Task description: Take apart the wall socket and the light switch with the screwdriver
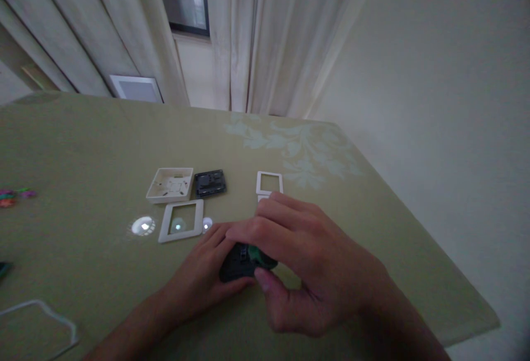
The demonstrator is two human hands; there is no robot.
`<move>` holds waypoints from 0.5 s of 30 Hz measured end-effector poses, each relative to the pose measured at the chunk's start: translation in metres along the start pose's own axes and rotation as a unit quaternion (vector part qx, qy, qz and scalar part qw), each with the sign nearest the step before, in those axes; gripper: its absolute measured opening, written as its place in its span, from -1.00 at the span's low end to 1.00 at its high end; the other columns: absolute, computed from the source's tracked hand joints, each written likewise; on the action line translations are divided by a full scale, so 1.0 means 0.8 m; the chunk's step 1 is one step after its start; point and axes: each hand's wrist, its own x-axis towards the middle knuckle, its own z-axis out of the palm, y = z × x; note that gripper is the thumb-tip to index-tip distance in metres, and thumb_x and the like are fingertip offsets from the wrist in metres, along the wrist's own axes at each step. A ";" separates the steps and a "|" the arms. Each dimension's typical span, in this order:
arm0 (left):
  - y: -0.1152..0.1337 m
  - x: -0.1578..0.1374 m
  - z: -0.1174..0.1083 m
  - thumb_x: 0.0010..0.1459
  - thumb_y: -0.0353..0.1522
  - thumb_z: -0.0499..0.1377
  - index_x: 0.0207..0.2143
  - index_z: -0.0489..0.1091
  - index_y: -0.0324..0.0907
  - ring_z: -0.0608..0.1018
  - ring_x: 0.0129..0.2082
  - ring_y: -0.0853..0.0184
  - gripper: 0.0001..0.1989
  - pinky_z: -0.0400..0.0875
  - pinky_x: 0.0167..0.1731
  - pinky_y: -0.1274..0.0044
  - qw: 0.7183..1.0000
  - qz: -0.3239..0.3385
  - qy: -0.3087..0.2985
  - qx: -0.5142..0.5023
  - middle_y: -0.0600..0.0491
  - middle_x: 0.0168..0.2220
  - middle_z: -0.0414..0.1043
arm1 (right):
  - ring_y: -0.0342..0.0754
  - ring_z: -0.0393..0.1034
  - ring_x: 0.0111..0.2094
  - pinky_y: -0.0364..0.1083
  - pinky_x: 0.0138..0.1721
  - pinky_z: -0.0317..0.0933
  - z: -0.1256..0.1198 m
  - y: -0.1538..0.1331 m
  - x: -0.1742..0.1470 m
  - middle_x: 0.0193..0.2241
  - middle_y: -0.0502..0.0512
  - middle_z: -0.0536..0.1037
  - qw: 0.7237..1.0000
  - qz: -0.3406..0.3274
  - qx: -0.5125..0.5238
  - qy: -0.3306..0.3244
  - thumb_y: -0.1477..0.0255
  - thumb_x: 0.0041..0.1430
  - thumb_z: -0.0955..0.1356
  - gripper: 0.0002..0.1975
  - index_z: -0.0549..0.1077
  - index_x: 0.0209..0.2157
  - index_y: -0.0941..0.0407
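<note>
My left hand [209, 272] grips a flat black plastic switch module [236, 264] by its left side, low over the table, with the thumb along the near edge. From the right, my right hand [306, 261] pinches a green-and-black object [260, 256] over the module's right part. My fingers cover most of that object, so its kind does not show. Beyond my hands lie a white square back box [150, 195], a dark square plate [210, 183], a larger white frame [165, 228] and a smaller white frame [269, 174]. Another white piece [262, 197] is partly hidden behind my right hand.
A pale green cloth with a leaf pattern covers the table [103, 146]. Small colourful items [16, 195] lie at the far left. A white cable [45, 308] curls at the lower left, below a dark tip [4, 268] at the edge. Curtains and a wall border the table.
</note>
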 end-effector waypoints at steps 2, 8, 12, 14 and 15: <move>0.000 0.000 -0.001 0.23 -0.24 0.37 0.34 0.31 0.09 0.57 0.16 -0.06 -0.35 0.61 0.13 0.15 1.000 0.009 -0.011 -0.010 0.01 0.22 0.49 | -0.01 0.36 -0.28 -0.04 -0.24 0.23 0.002 0.003 -0.001 -0.31 0.07 0.54 0.998 0.034 -0.029 0.032 0.39 0.33 0.34 -0.82 0.51 -0.12 0.15; -0.005 -0.002 0.001 0.23 -0.23 0.43 0.44 0.19 0.08 0.47 0.28 -0.10 -0.20 0.50 0.24 0.04 0.999 0.013 -0.034 -0.016 -0.10 0.32 0.40 | -0.02 0.40 -0.26 -0.05 -0.21 0.24 0.001 0.004 -0.001 -0.27 0.10 0.59 0.994 0.081 -0.055 0.045 0.42 0.46 0.28 -0.84 0.49 -0.11 0.15; -0.005 -0.002 0.002 0.24 -0.25 0.42 0.43 0.21 0.09 0.48 0.27 -0.08 -0.22 0.50 0.24 0.06 0.999 0.008 -0.035 -0.025 -0.08 0.32 0.41 | 0.04 0.40 -0.20 -0.02 -0.18 0.28 -0.001 0.000 -0.002 -0.24 0.13 0.56 0.998 0.056 -0.033 0.027 0.40 0.35 0.31 -0.81 0.50 -0.09 0.15; -0.006 -0.003 0.002 0.23 -0.23 0.44 0.44 0.20 0.08 0.48 0.27 -0.09 -0.19 0.51 0.24 0.05 0.999 0.009 -0.030 -0.016 -0.09 0.32 0.41 | 0.01 0.40 -0.28 -0.03 -0.25 0.25 0.000 0.003 -0.003 -0.30 0.10 0.56 0.992 0.098 -0.066 0.049 0.34 0.42 0.32 -0.83 0.50 -0.15 0.14; -0.006 -0.003 0.002 0.22 -0.22 0.44 0.44 0.18 0.08 0.47 0.28 -0.10 -0.18 0.51 0.23 0.05 0.999 0.011 -0.028 -0.010 -0.10 0.33 0.40 | -0.01 0.40 -0.30 -0.03 -0.26 0.24 0.000 0.005 -0.003 -0.32 0.08 0.57 0.988 0.117 -0.078 0.056 0.32 0.46 0.32 -0.81 0.49 -0.16 0.14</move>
